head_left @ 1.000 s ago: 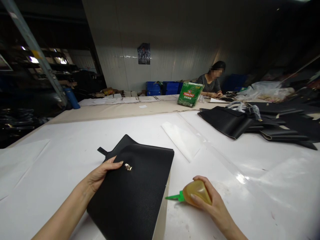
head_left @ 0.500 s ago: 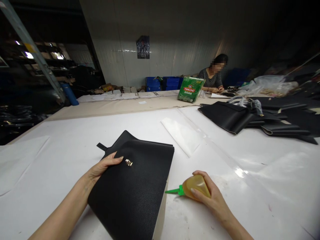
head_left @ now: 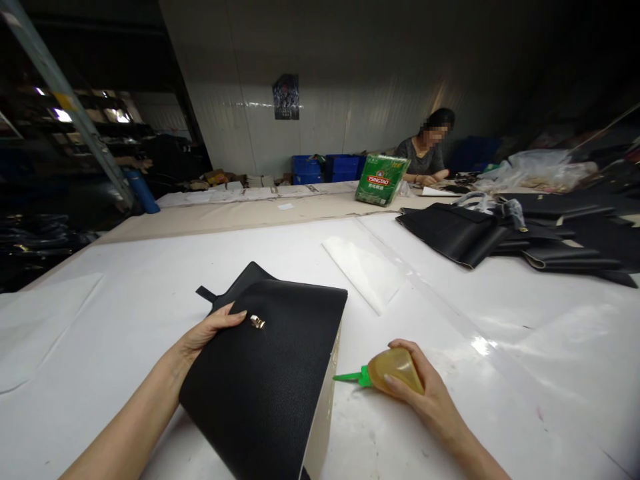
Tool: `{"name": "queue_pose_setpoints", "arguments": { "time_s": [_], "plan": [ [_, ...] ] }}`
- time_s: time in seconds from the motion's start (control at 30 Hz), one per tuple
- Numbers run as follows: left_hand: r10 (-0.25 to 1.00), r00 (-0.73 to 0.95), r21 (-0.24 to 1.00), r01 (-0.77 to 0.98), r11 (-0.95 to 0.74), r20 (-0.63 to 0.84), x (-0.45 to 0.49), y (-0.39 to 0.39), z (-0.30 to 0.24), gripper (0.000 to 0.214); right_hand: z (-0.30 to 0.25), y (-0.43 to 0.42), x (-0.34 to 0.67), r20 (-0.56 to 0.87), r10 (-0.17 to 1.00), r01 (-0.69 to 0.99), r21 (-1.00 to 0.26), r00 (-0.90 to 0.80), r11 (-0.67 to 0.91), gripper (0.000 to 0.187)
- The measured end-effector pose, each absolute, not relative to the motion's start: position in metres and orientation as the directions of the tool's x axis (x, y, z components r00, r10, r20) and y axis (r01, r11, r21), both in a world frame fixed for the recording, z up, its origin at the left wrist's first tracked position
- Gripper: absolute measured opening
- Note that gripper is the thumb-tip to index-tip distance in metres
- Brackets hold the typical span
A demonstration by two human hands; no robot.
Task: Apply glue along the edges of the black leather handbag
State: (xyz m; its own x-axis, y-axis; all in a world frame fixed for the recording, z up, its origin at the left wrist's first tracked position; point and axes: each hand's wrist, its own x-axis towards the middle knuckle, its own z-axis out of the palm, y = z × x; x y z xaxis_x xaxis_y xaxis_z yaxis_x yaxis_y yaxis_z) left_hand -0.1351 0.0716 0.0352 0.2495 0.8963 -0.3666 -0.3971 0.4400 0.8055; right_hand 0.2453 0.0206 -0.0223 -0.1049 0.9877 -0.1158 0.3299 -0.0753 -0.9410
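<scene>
A black leather bag piece (head_left: 265,380) with a small metal clasp (head_left: 257,322) is tilted up over the white tabletop. My left hand (head_left: 207,333) grips it by its left side, thumb on top beside the clasp and the other fingers hidden behind. A pale inner side shows along the right edge, with a shiny wet-looking streak on it. My right hand (head_left: 420,380) is wrapped round a glue bottle (head_left: 395,372) of amber liquid, lying sideways. The bottle's green nozzle points left, its tip very near that pale edge; whether it touches I cannot tell.
Behind the bag lies a folded white sheet (head_left: 363,270) on the table (head_left: 150,280). Black leather pieces (head_left: 460,230) are heaped at the right. A green Tsingtao pack (head_left: 381,180) stands farther back, near a seated co-worker (head_left: 423,157). Blue crates (head_left: 306,170) line the wall.
The bag piece has turned slightly, showing more of its pale right side, where a shiny streak is now visible. My right hand and the glue bottle have shifted slightly up and right.
</scene>
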Motion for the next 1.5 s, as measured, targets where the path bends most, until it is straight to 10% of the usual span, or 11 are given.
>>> {"name": "queue_pose_setpoints", "arguments": {
  "time_s": [1.5],
  "plan": [
    [0.875, 0.271, 0.786, -0.388, 0.480, -0.401, -0.130, 0.054, 0.023, 0.035, -0.024, -0.022, 0.228, -0.227, 0.957, 0.216, -0.958, -0.181, -0.187, 0.056]
  ]
}}
